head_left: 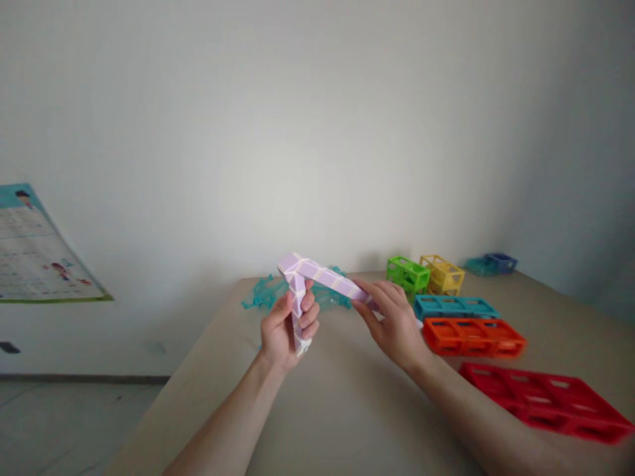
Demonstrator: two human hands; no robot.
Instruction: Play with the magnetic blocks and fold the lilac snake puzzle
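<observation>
Item in hand: a lilac-and-white segmented plastic twist puzzle, bent into an inverted V and held in the air above the middle of the beige tabletop, touching nothing but the hands. Left hand: fingers curled round the short, near-vertical leg, a closed grasp, thumb on the near face. Right hand: fingers closed on the lower end of the long sloping leg. Handling note, as a judgement: a turn at the bend goes best with the left hand as the fixed anchor and the right hand rotating close to the joint, so the segments twist on their axis and are not levered apart. Behind the hands, near the far edge: a heap of clear teal plastic pieces, shape unclear. Toward the right side, well apart from the hands: a green open-frame plastic cube just beside a yellow open-frame cube; a teal frame strip; an orange frame strip directly in front of it; a red frame panel near the right edge. Far right corner: two small blue-toned trays. Wall, left: a printed poster.
</observation>
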